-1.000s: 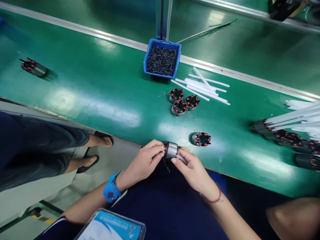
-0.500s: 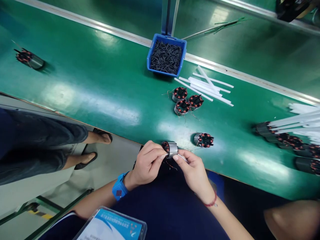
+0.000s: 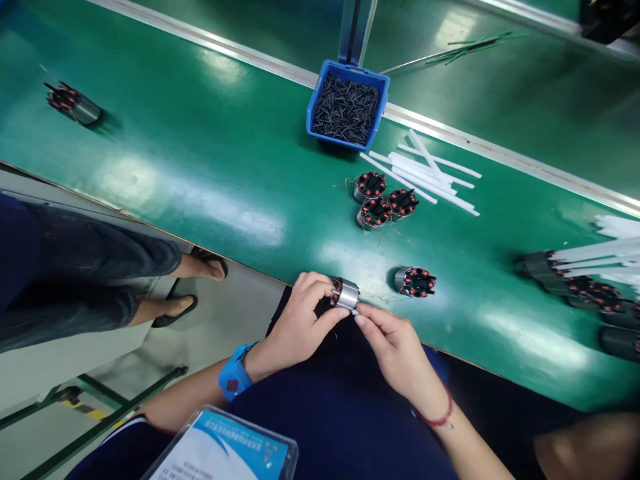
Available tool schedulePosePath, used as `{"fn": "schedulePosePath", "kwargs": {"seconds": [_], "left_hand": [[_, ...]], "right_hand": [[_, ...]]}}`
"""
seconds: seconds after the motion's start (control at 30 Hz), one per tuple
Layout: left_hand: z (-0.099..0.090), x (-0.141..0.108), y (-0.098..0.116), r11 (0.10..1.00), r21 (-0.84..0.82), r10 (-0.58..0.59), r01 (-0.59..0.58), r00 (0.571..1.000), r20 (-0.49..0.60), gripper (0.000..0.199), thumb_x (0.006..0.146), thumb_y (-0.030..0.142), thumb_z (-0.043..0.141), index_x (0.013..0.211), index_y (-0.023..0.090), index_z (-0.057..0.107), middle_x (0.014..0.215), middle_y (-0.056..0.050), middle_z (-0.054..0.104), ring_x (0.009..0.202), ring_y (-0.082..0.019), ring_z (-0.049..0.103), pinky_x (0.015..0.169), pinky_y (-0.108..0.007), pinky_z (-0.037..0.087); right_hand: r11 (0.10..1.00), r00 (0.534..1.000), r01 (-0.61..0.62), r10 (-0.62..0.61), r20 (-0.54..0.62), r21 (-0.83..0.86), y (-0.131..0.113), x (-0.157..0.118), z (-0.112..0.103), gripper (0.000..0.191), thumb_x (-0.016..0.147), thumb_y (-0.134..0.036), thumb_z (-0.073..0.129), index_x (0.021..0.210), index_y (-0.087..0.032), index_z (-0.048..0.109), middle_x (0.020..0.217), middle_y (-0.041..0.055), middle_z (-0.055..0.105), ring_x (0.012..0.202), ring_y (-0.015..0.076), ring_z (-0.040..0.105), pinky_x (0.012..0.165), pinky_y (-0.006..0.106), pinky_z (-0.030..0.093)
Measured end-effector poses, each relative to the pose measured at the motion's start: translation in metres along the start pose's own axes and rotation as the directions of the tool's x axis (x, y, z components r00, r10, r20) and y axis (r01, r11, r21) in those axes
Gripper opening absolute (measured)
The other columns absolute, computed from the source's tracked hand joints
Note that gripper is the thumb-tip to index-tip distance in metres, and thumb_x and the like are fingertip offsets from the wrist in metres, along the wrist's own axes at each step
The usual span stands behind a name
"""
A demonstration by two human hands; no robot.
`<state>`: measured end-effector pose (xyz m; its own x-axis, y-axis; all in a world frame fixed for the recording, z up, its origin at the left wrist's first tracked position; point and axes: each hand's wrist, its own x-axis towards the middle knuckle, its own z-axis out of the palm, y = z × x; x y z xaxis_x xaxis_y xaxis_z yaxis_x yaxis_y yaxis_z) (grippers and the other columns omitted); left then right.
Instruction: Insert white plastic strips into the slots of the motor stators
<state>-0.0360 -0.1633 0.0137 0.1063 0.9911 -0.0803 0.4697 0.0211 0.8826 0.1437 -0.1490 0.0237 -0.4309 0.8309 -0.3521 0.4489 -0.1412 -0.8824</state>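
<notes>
From the head camera, with the blue bin (image 3: 347,107) as the mark: the metal ring (image 3: 345,293) being worked on is up in the hands, straight toward the wearer from the bin, at the near edge of the green table (image 3: 175,167). The left hand (image 3: 305,320) is clamped on it, fingers at its left end and the thumb now laid along its near side. Half a second ago that thumb was pinched with the forefinger at the ring's left end, so the hold has changed from a pinch there to a grasp around the body. The right hand (image 3: 397,343) has its thumb and forefinger drawn together at the ring's right end, around a small pale tip (image 3: 355,312); more of a white piece showed in those fingers a moment ago. This suggests that the left hand is now mainly steadying the ring while the finer work sits at its right end; how far the pale piece goes inside is hidden.

Relative to the bin, little else has shifted. Three copper-wound rings (image 3: 374,212) stand together just nearer the wearer and slightly right of it, the loose white sticks (image 3: 430,172) lie to its right, and a single ring (image 3: 415,282) rests farther out on its near right side, beside the right hand but apart from it
</notes>
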Motion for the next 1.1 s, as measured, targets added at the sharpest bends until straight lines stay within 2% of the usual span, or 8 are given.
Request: {"fn": "schedulePosePath", "kwargs": {"seconds": [0.17, 0.3, 0.47, 0.6, 0.67, 0.83, 0.97, 1.1], "left_hand": [[-0.005, 0.002, -0.004, 1.000, -0.026, 0.016, -0.017, 1.000, -0.024, 0.006, 0.083, 0.018, 0.060, 0.087, 0.018, 0.056, 0.093, -0.003, 0.054, 0.093, -0.017, 0.048, 0.084, -0.031, 0.040], [-0.010, 0.013, -0.010, 0.999, -0.044, 0.008, -0.014, 0.992, -0.129, 0.006, 0.083, 0.017, 0.060, 0.087, 0.018, 0.055, 0.093, -0.003, 0.055, 0.094, -0.017, 0.049, 0.085, -0.031, 0.040], [-0.008, 0.029, -0.009, 0.998, -0.034, 0.052, -0.055, 0.994, -0.094, 0.007, 0.083, 0.018, 0.060, 0.088, 0.018, 0.055, 0.100, -0.003, 0.054, 0.100, -0.017, 0.050, 0.091, -0.031, 0.040], [-0.007, 0.029, -0.006, 0.997, -0.049, 0.052, -0.054, 0.998, -0.043, 0.006, 0.084, 0.020, 0.058, 0.089, 0.018, 0.055, 0.108, -0.005, 0.049, 0.102, -0.016, 0.051, 0.092, -0.030, 0.040], [-0.009, 0.027, -0.007, 0.998, -0.020, 0.052, -0.053, 0.998, -0.041, 0.006, 0.085, 0.023, 0.057, 0.084, 0.018, 0.056, 0.103, -0.005, 0.050, 0.098, -0.017, 0.051, 0.088, -0.030, 0.042], [-0.016, 0.019, -0.013, 0.993, 0.099, 0.060, -0.059, 0.998, -0.008, 0.008, 0.085, 0.026, 0.058, 0.084, 0.018, 0.057, 0.091, -0.004, 0.054, 0.089, -0.018, 0.048, 0.082, -0.034, 0.041], [-0.018, 0.014, -0.014, 0.991, 0.120, 0.058, -0.062, 0.998, 0.039, 0.008, 0.086, 0.025, 0.057, 0.083, 0.018, 0.054, 0.091, -0.004, 0.055, 0.086, -0.018, 0.048, 0.079, -0.034, 0.041], [-0.019, 0.012, -0.014, 0.989, 0.131, 0.059, -0.067, 0.996, 0.062, 0.006, 0.086, 0.024, 0.056, 0.085, 0.018, 0.054, 0.093, -0.004, 0.056, 0.087, -0.018, 0.048, 0.079, -0.034, 0.040]], "right_hand": [[0.981, 0.998, 0.024, -0.013, 0.058, -0.194, 0.005, -0.005, -0.023, 0.036, 0.093, -0.036, 0.046, 0.126, -0.025, 0.055, 0.100, 0.0040, 0.067, 0.091, 0.0181, 0.061, 0.084, 0.032, 0.046], [0.889, 0.988, 0.068, -0.124, -0.095, -0.454, 0.016, 0.007, -0.049, 0.030, 0.090, -0.038, 0.050, 0.111, -0.020, 0.062, 0.098, 0.0066, 0.067, 0.092, 0.0207, 0.060, 0.084, 0.035, 0.044], [0.734, 0.935, 0.204, -0.341, -0.092, -0.647, 0.013, 0.040, -0.085, 0.026, 0.088, -0.036, 0.052, 0.105, -0.020, 0.064, 0.094, 0.0057, 0.069, 0.089, 0.0217, 0.060, 0.084, 0.037, 0.043], [0.702, 0.767, 0.005, -0.459, -0.447, -0.713, -0.023, 0.068, -0.103, 0.027, 0.089, -0.031, 0.048, 0.110, -0.020, 0.061, 0.076, 0.0035, 0.067, 0.069, 0.0192, 0.061, 0.066, 0.031, 0.046], [0.649, 0.705, 0.064, -0.567, -0.426, -0.758, -0.050, 0.095, -0.104, 0.024, 0.090, -0.027, 0.045, 0.105, -0.020, 0.063, 0.081, 0.0054, 0.067, 0.073, 0.0196, 0.061, 0.069, 0.032, 0.046], [0.372, 0.753, 0.279, -0.657, -0.039, -0.885, -0.099, 0.208, -0.091, 0.025, 0.087, -0.018, 0.044, 0.102, -0.014, 0.064, 0.102, 0.0118, 0.063, 0.099, 0.0274, 0.054, 0.086, 0.042, 0.041], [0.318, 0.826, 0.174, -0.563, -0.038, -0.932, -0.104, 0.275, -0.084, 0.027, 0.086, -0.012, 0.041, 0.098, -0.009, 0.065, 0.103, 0.0164, 0.060, 0.102, 0.0317, 0.050, 0.084, 0.048, 0.038], [0.353, 0.852, 0.166, -0.521, -0.046, -0.921, -0.102, 0.286, -0.085, 0.027, 0.088, -0.017, 0.041, 0.091, -0.012, 0.067, 0.099, 0.0137, 0.062, 0.100, 0.0307, 0.051, 0.086, 0.050, 0.036]]}}
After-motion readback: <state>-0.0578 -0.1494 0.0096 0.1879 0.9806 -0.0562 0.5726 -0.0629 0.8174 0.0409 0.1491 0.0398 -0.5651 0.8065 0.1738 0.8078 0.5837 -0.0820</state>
